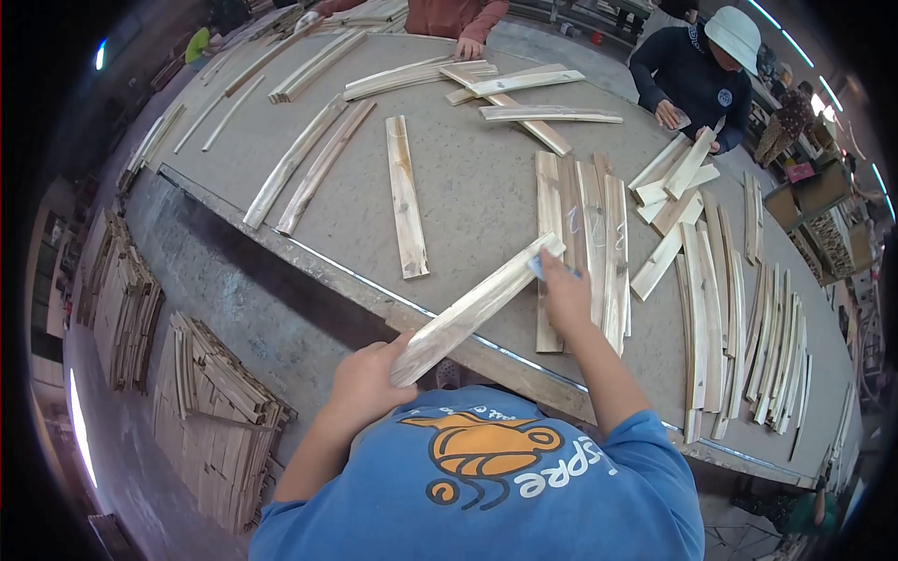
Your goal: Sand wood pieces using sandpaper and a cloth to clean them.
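My left hand (372,379) grips the near end of a pale wooden slat (477,305), which slants up to the right over the table's near edge. At the slat's far end, my right hand (567,291) holds a small flat bluish-white piece (540,268) against the wood; the fingers partly hide it, and I cannot tell what it is. Just beyond and beneath my right forearm lies a row of slats (593,203), some with chalk-like marks. A single slat with a brown stain (405,196) lies apart on the table, left of them.
The large grey table (330,189) carries several more slats, including a crossed heap (673,203) and rows at right (712,301). Across it stand a person in a white hat (701,77) and one in red sleeves (456,21). Stacked boards (210,421) stand on the floor at left.
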The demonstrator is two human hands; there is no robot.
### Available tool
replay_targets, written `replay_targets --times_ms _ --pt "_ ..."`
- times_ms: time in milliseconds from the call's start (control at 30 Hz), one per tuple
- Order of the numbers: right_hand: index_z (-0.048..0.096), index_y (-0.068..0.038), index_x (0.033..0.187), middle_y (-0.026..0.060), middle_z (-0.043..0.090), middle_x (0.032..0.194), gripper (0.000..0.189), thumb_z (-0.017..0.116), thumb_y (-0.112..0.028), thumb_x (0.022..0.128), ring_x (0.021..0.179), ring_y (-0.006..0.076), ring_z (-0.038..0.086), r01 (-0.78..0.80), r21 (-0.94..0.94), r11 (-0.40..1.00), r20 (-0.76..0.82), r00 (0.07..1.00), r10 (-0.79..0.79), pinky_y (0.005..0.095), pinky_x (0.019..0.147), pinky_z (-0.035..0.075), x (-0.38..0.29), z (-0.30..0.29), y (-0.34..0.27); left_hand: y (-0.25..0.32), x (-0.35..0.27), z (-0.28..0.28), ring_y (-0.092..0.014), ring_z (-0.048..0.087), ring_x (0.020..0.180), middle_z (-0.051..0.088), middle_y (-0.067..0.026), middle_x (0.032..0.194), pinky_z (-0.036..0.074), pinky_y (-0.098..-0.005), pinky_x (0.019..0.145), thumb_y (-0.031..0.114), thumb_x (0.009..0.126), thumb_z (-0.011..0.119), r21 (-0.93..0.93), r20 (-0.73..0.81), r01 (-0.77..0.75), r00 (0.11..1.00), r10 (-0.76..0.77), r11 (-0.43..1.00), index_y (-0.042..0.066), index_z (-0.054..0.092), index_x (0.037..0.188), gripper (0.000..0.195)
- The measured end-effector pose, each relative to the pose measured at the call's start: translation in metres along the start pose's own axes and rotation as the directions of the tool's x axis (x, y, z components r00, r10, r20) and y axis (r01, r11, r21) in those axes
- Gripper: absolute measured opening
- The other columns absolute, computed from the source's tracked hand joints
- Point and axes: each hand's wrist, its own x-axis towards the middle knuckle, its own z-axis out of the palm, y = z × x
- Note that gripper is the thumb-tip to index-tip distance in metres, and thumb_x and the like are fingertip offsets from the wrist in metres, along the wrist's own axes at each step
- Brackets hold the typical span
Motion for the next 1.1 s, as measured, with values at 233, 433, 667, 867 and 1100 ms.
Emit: replay_targets --times_ms 233,433,667,867,1100 --pt "0.043 -0.016 0.144 0.0084 0.061 0.133 0.061 0.046 0.005 0.087 0.120 0.0233 0.059 -0.307 0.239 0.921 0.030 0.951 0.309 0.0489 0.103 0.035 0.003 -0.006 -0.007 -0.084 0.033 -0.006 -0.018 0.066 0.090 0.068 -0.0142 0.111 0.054 -0.0330 0.080 0.029 0.087 0.066 -0.686 0.618 0.403 0.762 0.193 0.606 0.003 0.053 0.137 0.057" --pt "0.045 -0.016 0.143 0.0093 0.060 0.134 0.060 0.044 0.007 0.087 0.121 0.0230 0.058 -0.086 0.171 0.981 -0.144 0.983 0.112 0.0504 0.104 0.033 -0.007 0.023 -0.041 -0.142 0.056 0.013 -0.023 0.069 0.081 0.068 -0.0187 0.105 0.058 -0.0348 0.070 0.037 0.103 0.036 -0.698 0.692 0.590 0.703 0.167 0.405 -0.004 0.054 0.122 0.049" --pt "0.042 -0.014 0.145 0.0098 0.058 0.137 0.065 0.044 0.008 0.083 0.122 0.0251 0.058 -0.226 0.007 0.974 -0.054 0.973 0.226 0.0524 0.104 0.032 0.017 0.026 -0.021 -0.142 0.063 -0.007 -0.019 0.066 0.078 0.065 -0.0144 0.093 0.056 -0.0316 0.069 0.035 0.096 0.057 -0.790 0.611 0.565 0.691 0.386 0.237 -0.001 0.043 0.133 0.054" --pt "0.037 -0.008 0.149 0.0108 0.060 0.134 0.079 0.035 0.017 0.074 0.121 0.0264 0.060 -0.365 0.547 0.753 -0.294 0.759 0.581 0.0287 0.104 0.038 -0.015 -0.001 0.011 -0.133 0.082 -0.038 -0.017 0.064 0.072 0.064 -0.0121 0.092 0.053 -0.0314 0.064 0.031 0.093 0.063 -0.826 0.426 0.321 0.894 0.140 0.464 0.002 0.040 0.135 0.055" --pt "0.034 -0.007 0.150 0.0158 0.057 0.137 0.081 0.030 0.018 0.074 0.130 0.0254 0.052 -0.422 0.666 0.615 -0.265 0.636 0.724 0.0312 0.110 0.033 -0.093 0.002 0.024 -0.076 0.150 0.005 -0.042 0.033 0.134 0.037 -0.0249 0.144 0.029 -0.0570 0.108 0.040 0.086 0.068 0.169 -0.208 -0.056 0.974 0.091 0.984 0.003 0.030 0.149 0.082"
